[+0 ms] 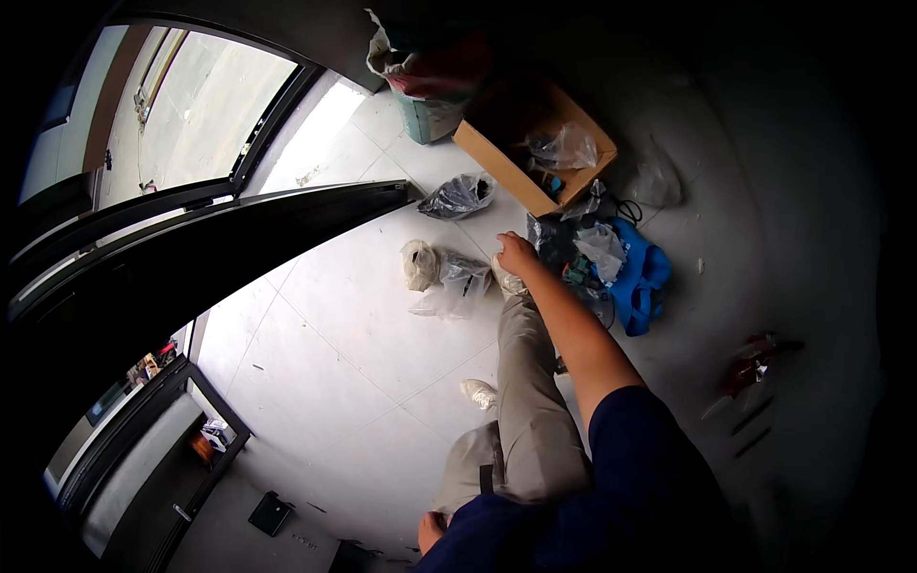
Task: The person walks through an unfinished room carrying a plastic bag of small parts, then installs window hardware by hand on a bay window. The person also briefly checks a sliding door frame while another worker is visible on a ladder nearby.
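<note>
My right arm reaches forward, and my right hand (518, 255) is over the floor, just above the pale shoe (508, 279) on my forward foot. Its fingers look curled together; anything in them is too small or hidden to make out. Left of it lie a clear plastic bag (457, 286) and a cream-coloured rounded bundle (418, 265). A clear bag with dark contents (457, 196) rests a little farther off. My left hand (430, 532) is low beside my left thigh, its fingers mostly hidden. My other pale shoe (479, 393) stands nearer to me.
An open cardboard box (501, 167) holds plastic bags. A blue bag (638, 282) lies right of my hand with plastic-wrapped items on it. Behind stands a large sack (435, 76). A dark door panel (315, 205) juts in from the left. Red items (750, 368) lie at the right.
</note>
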Demonstrator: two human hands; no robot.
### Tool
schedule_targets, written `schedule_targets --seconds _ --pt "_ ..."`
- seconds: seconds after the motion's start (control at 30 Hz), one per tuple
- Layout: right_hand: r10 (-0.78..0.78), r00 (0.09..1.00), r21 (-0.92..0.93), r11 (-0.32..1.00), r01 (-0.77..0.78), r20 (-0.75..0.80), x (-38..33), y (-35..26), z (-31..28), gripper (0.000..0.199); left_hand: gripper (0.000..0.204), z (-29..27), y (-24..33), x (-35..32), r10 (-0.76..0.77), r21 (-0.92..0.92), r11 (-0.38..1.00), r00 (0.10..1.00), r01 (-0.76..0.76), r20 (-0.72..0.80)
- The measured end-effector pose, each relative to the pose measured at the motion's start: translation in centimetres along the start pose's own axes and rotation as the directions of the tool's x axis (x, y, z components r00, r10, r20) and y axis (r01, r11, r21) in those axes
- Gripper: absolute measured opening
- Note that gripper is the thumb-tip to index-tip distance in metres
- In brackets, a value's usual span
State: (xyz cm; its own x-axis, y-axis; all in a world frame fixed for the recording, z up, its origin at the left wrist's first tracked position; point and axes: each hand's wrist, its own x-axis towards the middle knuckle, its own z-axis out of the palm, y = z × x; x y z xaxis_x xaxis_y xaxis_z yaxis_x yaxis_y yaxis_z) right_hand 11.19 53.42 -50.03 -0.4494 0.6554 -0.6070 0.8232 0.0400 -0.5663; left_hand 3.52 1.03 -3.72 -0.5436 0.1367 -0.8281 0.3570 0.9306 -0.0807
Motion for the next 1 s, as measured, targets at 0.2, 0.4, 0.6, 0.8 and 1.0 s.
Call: schedule_targets --seconds 0.2,0.4,0.6,0.8,1.0 --pt "0.275 0.95 -0.008 0.961 -0.277 0.148 6.8 0.9 1.0 0.067 0.041 4.0 -0.3 -2.4 -0.252 -0.133 0.961 0.965 0.241 -0.069" --pt "0.204 0.948 0.007 0.978 -0.209 -0.244 17.1 4.2 6.4 0.052 0.035 5.0 -0.1 0.7 -0.252 -0.06 0.966 0.967 0.253 0.027" --pt "-0.103 0.967 -0.106 0.991 0.081 -0.232 13.5 -2.4 5.6 0.019 0.034 3.3 1.8 -1.4 -0.229 -0.02 0.973 0.972 0.23 0.048" --pt "-0.313 0.93 -0.039 0.949 0.312 -0.192 0.6 -7.1 0.3 0.015 0.032 -0.3 -0.3 -1.3 -0.019 0.057 0.998 1.0 0.019 0.014" --pt "-0.465 0.834 -0.003 0.874 0.486 -0.297 -18.8 -13.4 -8.2 0.017 0.039 -4.6 -0.3 0.2 0.126 -0.11 0.987 0.988 -0.116 0.085"
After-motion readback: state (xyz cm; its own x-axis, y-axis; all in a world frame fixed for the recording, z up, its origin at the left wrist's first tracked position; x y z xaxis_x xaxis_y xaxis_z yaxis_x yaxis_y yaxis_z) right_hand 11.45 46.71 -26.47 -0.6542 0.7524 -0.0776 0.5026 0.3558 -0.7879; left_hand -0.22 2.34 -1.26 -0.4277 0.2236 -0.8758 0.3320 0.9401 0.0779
